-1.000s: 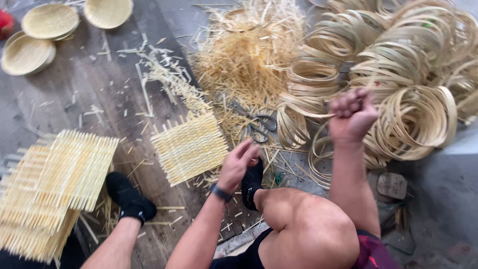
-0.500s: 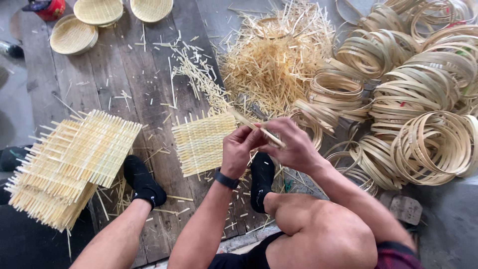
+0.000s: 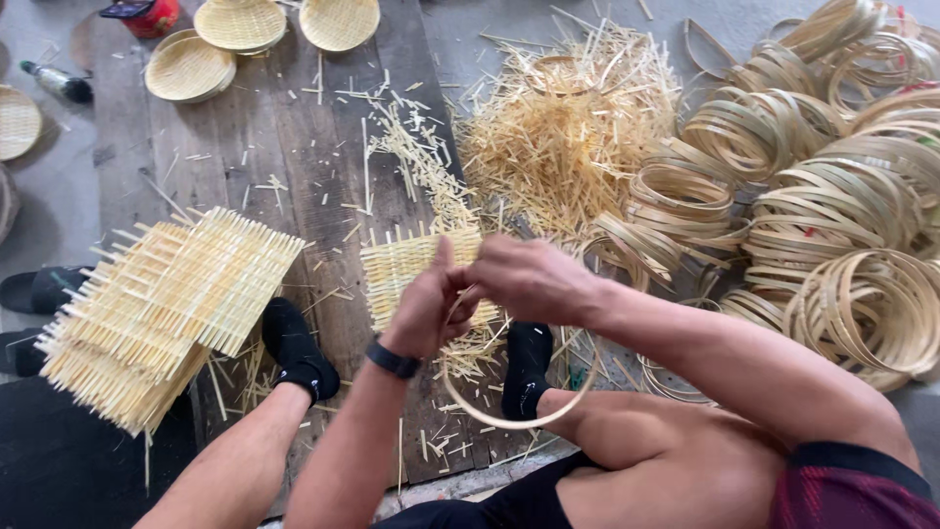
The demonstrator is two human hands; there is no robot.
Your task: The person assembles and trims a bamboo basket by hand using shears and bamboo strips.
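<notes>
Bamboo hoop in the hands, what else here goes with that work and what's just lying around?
In hand:
left hand and right hand on the hoop
woven mat under them

Lying about:
mat stack
hoop pile
offcuts
round trays
bottle

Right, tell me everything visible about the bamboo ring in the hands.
The bamboo ring is one thin, pale strip bent into a hoop. Both the left hand and the right hand grip its top, hiding that part. Its lower arc hangs free above the plank floor, in front of the woven mat.
</notes>
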